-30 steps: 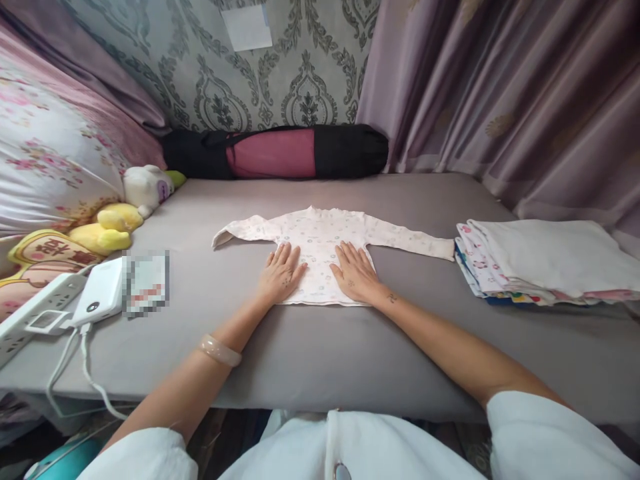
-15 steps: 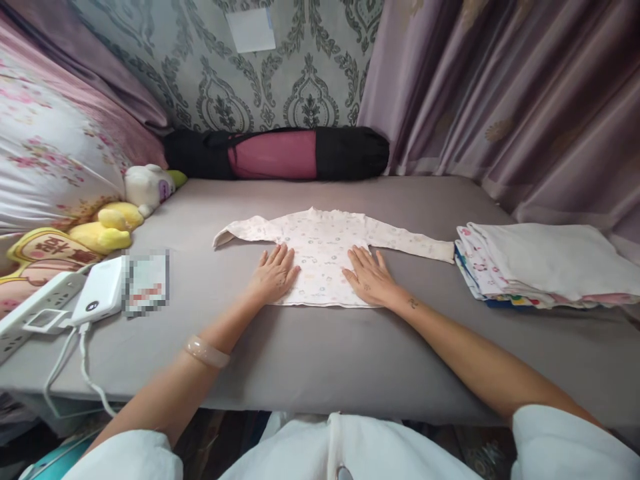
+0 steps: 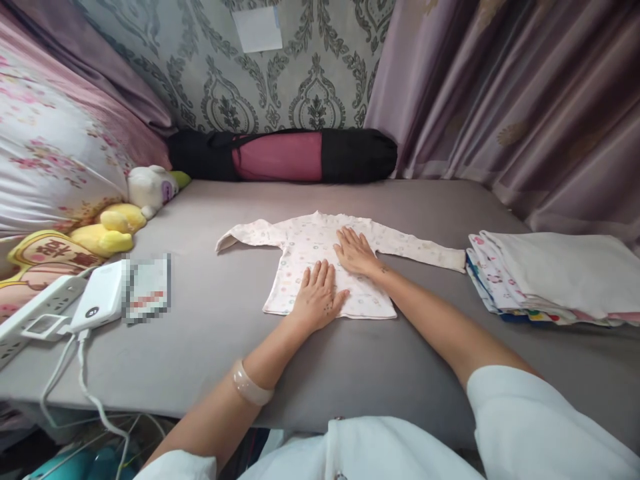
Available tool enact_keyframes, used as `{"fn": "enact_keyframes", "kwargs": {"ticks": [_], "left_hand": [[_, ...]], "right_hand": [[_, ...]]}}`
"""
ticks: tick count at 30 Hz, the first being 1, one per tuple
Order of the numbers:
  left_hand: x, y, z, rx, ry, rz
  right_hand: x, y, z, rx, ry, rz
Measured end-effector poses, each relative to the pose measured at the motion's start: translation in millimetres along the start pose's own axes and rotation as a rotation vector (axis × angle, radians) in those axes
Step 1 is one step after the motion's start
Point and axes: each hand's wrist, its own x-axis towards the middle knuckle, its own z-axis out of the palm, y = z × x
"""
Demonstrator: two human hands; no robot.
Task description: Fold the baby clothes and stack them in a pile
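Note:
A small white long-sleeved shirt (image 3: pixel 295 260) with a pale print lies spread flat on the grey-covered surface (image 3: pixel 200 360). Its collar points away from me and both sleeves stretch out sideways, the left cuff bent over. My left hand (image 3: pixel 319 297) rests flat on the lower middle of the shirt, fingers extended and thumb apart. Farther up, my right hand (image 3: pixel 356 252) lies flat on the chest, right of centre. Neither hand grips the fabric. Parts of the print beneath my palms are hidden.
A stack of folded clothes (image 3: pixel 555 273) sits at the right, touching or nearly touching the right cuff. Plush toys (image 3: pixel 113 227), a power strip (image 3: pixel 45 310) and a white power bank (image 3: pixel 100 297) with cables are at the left. A black and maroon bag (image 3: pixel 280 157) lies along the wall.
My left hand has moved right, from the shirt's left edge to its lower middle. My right hand has slid up and slightly left onto the chest. The view has shifted slightly.

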Motion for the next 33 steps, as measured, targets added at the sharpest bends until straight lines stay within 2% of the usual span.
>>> {"fn": "enact_keyframes", "kwargs": {"ticks": [5, 8, 11, 15, 19, 24, 27, 30, 33], "left_hand": [[-1.3, 2.4, -0.8, 0.009, -0.01, 0.001], [0.4, 0.0, -3.8, -0.002, 0.034, 0.006], [4.7, -10.6, -10.1, -0.035, 0.099, 0.025], [9.8, -27.8, -11.8, -0.001, 0.16, -0.082], [10.2, -32.3, -3.3, 0.062, 0.074, -0.208], [10.3, -28.1, 2.2, 0.068, 0.038, -0.225], [10.8, -27.9, 0.1, 0.054, 0.046, -0.221], [11.4, -30.9, -6.2, 0.03, 0.076, -0.215], [11.9, -37.1, -12.1, 0.015, 0.127, -0.222]], "right_hand": [[30.9, 8.7, -3.5, -0.03, 0.111, 0.052], [44.2, 13.4, -10.2, -0.051, 0.222, 0.062], [57.4, 19.2, -20.0, -0.047, 0.289, 0.148], [74.5, 25.2, -26.7, -0.055, 0.24, 0.211], [86.8, 26.0, -24.5, -0.033, 0.2, 0.255], [92.5, 26.8, -21.4, -0.004, 0.282, 0.294], [91.2, 24.1, -24.6, -0.007, 0.244, 0.325], [89.7, 12.2, -28.8, -0.066, 0.27, 0.277], [92.5, -8.3, -27.3, -0.088, 0.302, 0.131]]}}
